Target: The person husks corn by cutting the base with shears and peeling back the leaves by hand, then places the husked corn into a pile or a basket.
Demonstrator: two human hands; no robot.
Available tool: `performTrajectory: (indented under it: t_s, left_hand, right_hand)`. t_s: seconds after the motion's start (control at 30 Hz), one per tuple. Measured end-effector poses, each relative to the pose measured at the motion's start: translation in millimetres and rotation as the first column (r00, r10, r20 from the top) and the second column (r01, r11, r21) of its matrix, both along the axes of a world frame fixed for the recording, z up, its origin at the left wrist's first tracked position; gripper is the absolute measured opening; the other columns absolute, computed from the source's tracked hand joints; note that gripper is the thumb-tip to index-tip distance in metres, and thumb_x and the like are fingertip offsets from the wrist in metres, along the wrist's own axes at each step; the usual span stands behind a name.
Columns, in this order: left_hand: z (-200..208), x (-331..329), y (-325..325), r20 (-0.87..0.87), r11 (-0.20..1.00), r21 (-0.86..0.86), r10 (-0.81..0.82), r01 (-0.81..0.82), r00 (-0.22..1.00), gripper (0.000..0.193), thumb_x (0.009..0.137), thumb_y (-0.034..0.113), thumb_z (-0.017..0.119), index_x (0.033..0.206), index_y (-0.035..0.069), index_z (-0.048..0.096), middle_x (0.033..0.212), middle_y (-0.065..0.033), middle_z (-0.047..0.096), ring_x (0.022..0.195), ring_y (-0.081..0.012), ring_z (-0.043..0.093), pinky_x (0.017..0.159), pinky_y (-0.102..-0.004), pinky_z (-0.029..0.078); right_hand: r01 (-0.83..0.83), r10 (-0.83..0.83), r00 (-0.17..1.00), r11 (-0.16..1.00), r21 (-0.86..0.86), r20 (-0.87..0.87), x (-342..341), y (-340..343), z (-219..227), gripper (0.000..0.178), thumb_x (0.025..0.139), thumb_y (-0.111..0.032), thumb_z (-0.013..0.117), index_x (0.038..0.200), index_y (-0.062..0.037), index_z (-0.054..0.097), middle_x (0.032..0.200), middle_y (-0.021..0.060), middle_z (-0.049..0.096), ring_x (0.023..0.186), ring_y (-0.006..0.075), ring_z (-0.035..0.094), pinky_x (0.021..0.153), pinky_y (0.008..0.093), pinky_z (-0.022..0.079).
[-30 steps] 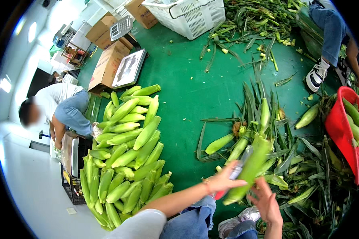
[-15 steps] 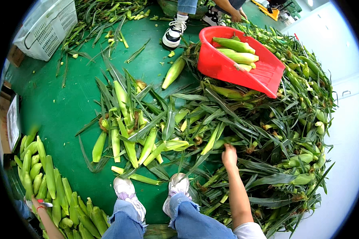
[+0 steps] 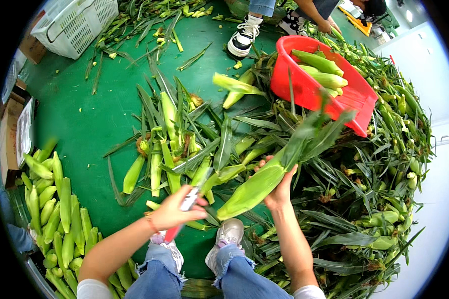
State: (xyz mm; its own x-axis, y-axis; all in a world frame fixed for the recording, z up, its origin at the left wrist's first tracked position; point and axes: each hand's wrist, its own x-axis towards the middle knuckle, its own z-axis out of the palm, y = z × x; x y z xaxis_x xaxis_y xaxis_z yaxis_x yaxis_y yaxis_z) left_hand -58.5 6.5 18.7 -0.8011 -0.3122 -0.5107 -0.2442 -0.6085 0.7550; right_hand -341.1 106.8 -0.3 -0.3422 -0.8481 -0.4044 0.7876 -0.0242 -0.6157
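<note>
Floor: green, with loose leaves and ears strewn ahead of the hands; the person's shoes stand just below the corn.
Heap: a broad leafy heap fills the right side, crowding the right forearm.
Pile: cleaner ears lie close together in a pile at lower left.
Far side: another person's shoe stands near the scoop.
Scoop: red scoop on the heap, holding several green ears.
Crate: white slatted crate at upper left; its contents cannot be told.
Left hand: closed around a red-ended knife, blurred.
Right hand: wrapped around the corn.
Corn: mid-view, slanting, leaves pointing toward the scoop.
Since half a second ago: the right hand has left the heap, bringing the corn; the left hand has come over from the pile.
</note>
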Motion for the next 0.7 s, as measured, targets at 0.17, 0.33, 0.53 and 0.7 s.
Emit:
performTrajectory:
  t_s: [0.17,0.33,0.53,0.7]
  left_hand:
    - [11,-50,31,-0.156,0.995,-0.08,0.04,-0.053,0.987,0.06,0.075,0.02,0.077,0.12,0.002,0.042,0.103,-0.0073,0.054,0.092,-0.0154,0.054,0.077,-0.0291,0.047]
    - [19,-32,32,0.246,0.693,-0.697,-0.007,0.182,0.969,0.064,0.073,0.027,0.078,0.118,0.001,0.041,0.102,-0.0094,0.055,0.095,-0.0152,0.053,0.08,-0.032,0.045]
    - [2,-23,32,-0.006,0.916,0.302,0.278,-0.264,0.96,0.05,0.079,0.015,0.071,0.119,0.002,0.044,0.101,-0.0022,0.053,0.091,-0.0124,0.051,0.078,-0.0263,0.044]
    - [-6,-11,-8,0.334,0.802,-0.565,0.436,-0.192,0.836,0.051,0.072,0.006,0.068,0.116,0.003,0.042,0.089,-0.005,0.047,0.079,-0.0139,0.047,0.072,-0.0286,0.042]
  right_hand:
    - [0.134,-0.133,0.99,0.99,-0.033,0.042,52,-25,41,0.063,0.088,-0.064,0.038,0.121,-0.0103,0.047,0.101,0.0049,0.054,0.09,0.02,0.054,0.081,0.0398,0.048]
    - [0.116,-0.07,0.982,0.954,0.277,-0.173,78,-9,29,0.046,0.091,-0.041,0.053,0.125,-0.0093,0.046,0.111,0.0074,0.058,0.097,0.0207,0.058,0.084,0.036,0.049]
    - [0.117,-0.105,0.985,0.989,-0.087,0.136,59,-3,45,0.069,0.074,-0.042,0.073,0.129,-0.0116,0.044,0.12,0.0086,0.055,0.111,0.0256,0.053,0.099,0.0427,0.042]
    - [0.242,-0.27,0.945,0.957,-0.162,-0.182,27,-5,58,0.067,0.076,-0.041,0.066,0.13,-0.0121,0.04,0.123,0.0104,0.049,0.111,0.0266,0.051,0.094,0.0477,0.044]
